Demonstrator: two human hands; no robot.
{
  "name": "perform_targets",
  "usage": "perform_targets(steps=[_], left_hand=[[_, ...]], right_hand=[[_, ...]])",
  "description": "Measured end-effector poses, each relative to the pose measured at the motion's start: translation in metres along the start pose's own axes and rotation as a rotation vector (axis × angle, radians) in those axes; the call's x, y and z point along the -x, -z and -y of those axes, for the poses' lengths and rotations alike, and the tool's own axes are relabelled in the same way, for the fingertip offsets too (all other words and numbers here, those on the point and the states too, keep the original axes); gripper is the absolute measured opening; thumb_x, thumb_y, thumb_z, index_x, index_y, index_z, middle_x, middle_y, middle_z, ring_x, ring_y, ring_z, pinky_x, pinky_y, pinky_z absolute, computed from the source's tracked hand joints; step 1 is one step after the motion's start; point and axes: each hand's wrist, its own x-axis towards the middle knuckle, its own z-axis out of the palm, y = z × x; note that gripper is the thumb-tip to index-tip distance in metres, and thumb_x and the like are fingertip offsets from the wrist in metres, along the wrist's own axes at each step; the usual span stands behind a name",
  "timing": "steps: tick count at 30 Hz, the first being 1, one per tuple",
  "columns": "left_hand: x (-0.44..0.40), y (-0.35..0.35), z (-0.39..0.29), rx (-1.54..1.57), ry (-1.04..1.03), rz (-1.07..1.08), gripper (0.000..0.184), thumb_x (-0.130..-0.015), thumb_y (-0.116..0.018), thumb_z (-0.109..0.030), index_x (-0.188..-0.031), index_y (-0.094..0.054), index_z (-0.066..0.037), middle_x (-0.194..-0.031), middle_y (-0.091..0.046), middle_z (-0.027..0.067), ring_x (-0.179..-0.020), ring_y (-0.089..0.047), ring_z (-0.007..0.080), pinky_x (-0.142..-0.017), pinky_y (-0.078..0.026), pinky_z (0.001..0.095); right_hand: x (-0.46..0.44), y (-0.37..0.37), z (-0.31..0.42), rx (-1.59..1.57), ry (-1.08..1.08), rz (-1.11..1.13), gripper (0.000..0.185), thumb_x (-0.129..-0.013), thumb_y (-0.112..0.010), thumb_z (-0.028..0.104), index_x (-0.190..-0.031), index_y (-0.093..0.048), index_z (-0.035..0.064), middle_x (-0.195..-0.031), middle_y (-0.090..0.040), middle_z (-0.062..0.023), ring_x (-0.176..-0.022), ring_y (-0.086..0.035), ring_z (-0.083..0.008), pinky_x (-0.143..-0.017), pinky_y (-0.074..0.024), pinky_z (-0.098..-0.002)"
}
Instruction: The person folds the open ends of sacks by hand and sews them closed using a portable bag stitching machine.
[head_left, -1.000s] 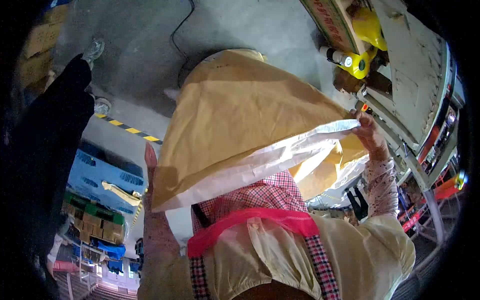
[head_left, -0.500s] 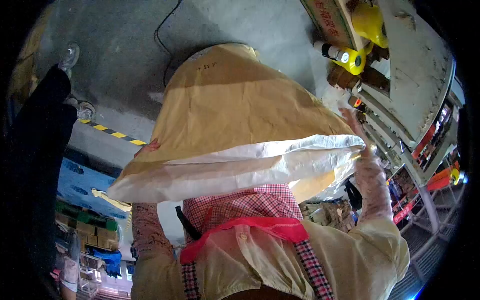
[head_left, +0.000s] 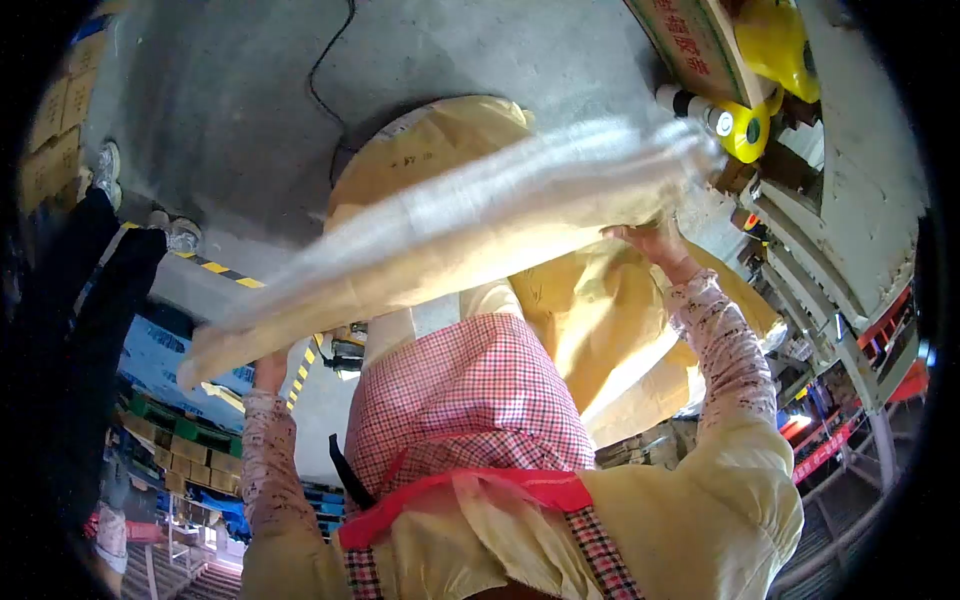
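Note:
A large brown paper-like sack with a whitish band along its far side stretches slantwise across the view, blurred by motion. My right hand grips its right end from below, fingers bent against the brown side. Under the left end is my left hand; its fingers are mostly hidden by the sack, which it appears to hold. Beyond lies more brown sack material with small dark marks, over a rounded shape on the floor. Another brown sheet or sack hangs creased beside my checked apron.
Yellow tape rolls and a printed carton are at the upper right, by a pale table. A black cable crosses the floor. A person's dark-trousered legs stand at left, near yellow-black floor tape.
The near edge of the sack has lifted and folded away from me, tilting up to the right. My right hand has come inward and round beneath it. My apron and legs show more.

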Motion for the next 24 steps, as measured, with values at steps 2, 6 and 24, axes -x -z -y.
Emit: perform_targets(steps=[2, 6, 24], left_hand=[[-0.005, -0.001, -0.013, 0.014, 0.001, -0.031, 0.043, -0.087, -0.054, -0.018, -0.126, -0.044, -0.001, -0.126, -0.046, 0.0144, -0.119, -0.041, 0.0268, -0.102, -0.028, 0.037], [-0.008, -0.009, -0.025, 0.419, -0.077, -0.057, 0.038, -0.081, -0.061, -0.01, -0.115, -0.051, 0.002, -0.118, -0.053, 0.013, -0.106, -0.05, 0.0277, -0.094, -0.037, 0.0379], [0.003, -0.085, -0.095, 0.576, 0.044, -0.505, 0.038, -0.092, -0.045, -0.032, -0.093, -0.059, 0.003, -0.071, -0.061, 0.0103, -0.072, -0.059, 0.0244, -0.068, -0.045, 0.0342]], right_hand=[[0.001, 0.018, 0.036, 0.168, -0.028, 0.148, 0.077, -0.066, -0.077, 0.023, -0.131, -0.039, 0.0079, -0.138, -0.033, -0.0148, -0.128, -0.029, -0.0329, -0.105, -0.0282, -0.037], [-0.028, 0.031, 0.042, 0.523, 0.25, 0.291, 0.085, -0.061, -0.08, 0.021, -0.133, -0.035, 0.0073, -0.138, -0.033, -0.016, -0.129, -0.028, -0.0305, -0.106, -0.0266, -0.0389], [0.015, -0.046, 0.011, -0.135, -0.259, -0.296, 0.035, -0.086, -0.056, 0.01, -0.118, -0.046, 0.0031, -0.111, -0.054, -0.0075, -0.099, -0.053, -0.0152, -0.081, -0.0454, -0.0291]])
